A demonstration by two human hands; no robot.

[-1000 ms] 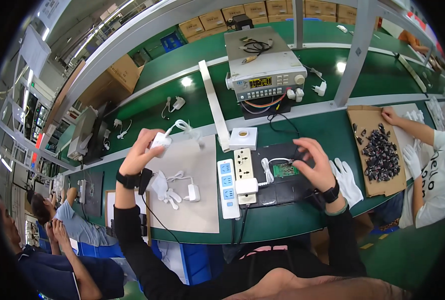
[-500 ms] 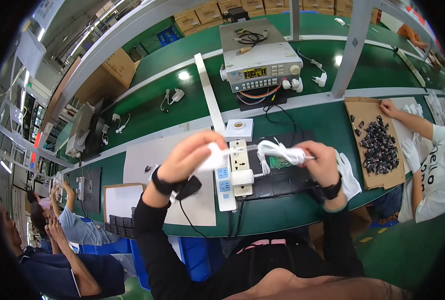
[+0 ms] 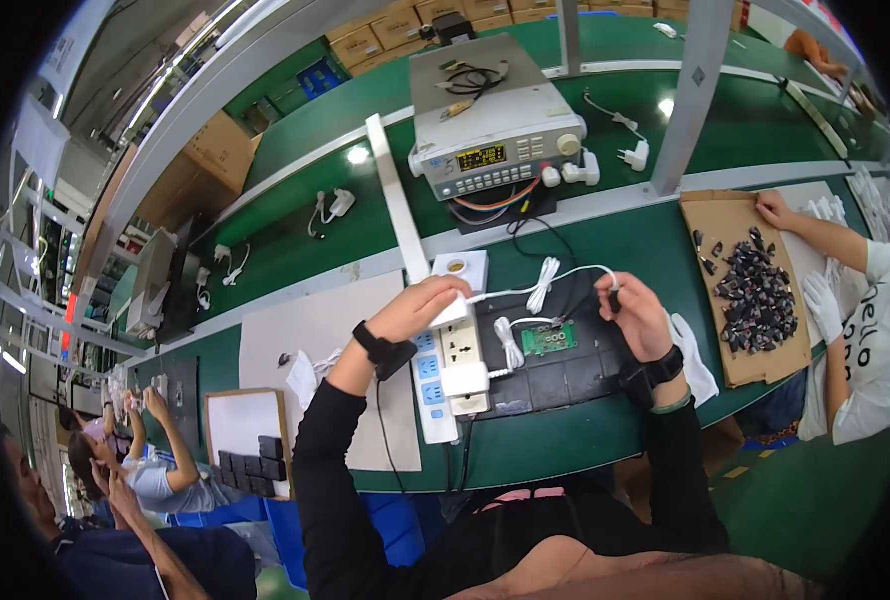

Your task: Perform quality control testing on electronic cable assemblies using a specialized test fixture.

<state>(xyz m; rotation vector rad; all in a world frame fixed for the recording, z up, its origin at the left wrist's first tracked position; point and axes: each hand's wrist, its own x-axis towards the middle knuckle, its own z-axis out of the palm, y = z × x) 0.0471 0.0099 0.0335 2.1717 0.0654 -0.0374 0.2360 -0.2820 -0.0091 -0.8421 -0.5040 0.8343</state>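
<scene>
Landmark: white power strip (image 3: 443, 372), laid lengthwise on the green bench (image 3: 605, 440), one white adapter (image 3: 463, 381) already plugged in near its lower end.

- Left hand (image 3: 420, 308): at the strip's upper end, closed around a white charger body (image 3: 451, 314), pressed down on or just over the top socket; contact of the prongs not visible.
- Right hand (image 3: 633, 315): well right of the strip, fingers pinched shut on the dark plug end (image 3: 613, 297) of the same charger's white cable (image 3: 545, 285).
- Cable: arched from the charger across to the right hand, a tied bundle hanging mid-span.
- Green circuit board (image 3: 549, 339): on a black fixture tray (image 3: 555, 370), just right of the strip, below the cable; a second bundled white lead (image 3: 508, 342) between board and strip.
- Bench tester (image 3: 493, 125): beyond the strip, lit display facing forward.
- Cardboard sheet with small black parts (image 3: 755, 290): far right of the strip, a co-worker's hand at its top edge.

Handling note (judgement): best seated with prongs square to the socket, pushed straight down, cable kept slack and clear of the board.
</scene>
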